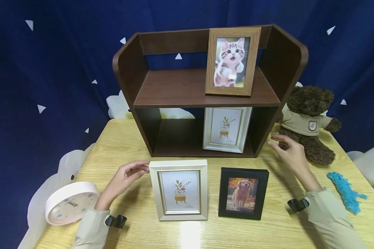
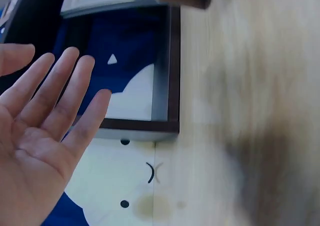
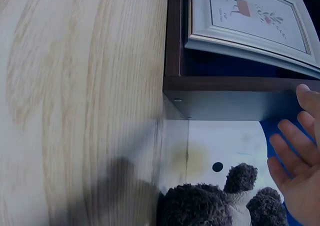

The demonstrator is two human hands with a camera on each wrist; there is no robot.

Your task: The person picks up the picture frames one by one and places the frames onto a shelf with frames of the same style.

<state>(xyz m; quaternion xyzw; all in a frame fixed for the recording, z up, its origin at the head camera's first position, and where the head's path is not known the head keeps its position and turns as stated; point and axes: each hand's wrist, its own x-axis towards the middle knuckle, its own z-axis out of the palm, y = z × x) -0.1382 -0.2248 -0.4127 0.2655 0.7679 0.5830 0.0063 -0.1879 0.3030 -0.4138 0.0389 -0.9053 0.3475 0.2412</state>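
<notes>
Both L hand (image 1: pixel 122 181) & R hand (image 1: pixel 290 155) released, resp. nr cream frame (image 1: pixel 154 192) (tiny caption (image 1: pixel 190 206) illegible) & shelf (image 1: pixel 171 86).

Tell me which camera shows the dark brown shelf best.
The head view shows the shelf best: its full width and both levels are in sight. The left wrist view shows only part of it, partly behind the left hand; the right wrist view shows a lower corner, with a picture frame inside.

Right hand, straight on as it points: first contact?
Probably the right side panel of the dark brown shelf, just ahead of the right hand's fingertips; the exact gap is unclear.
</notes>
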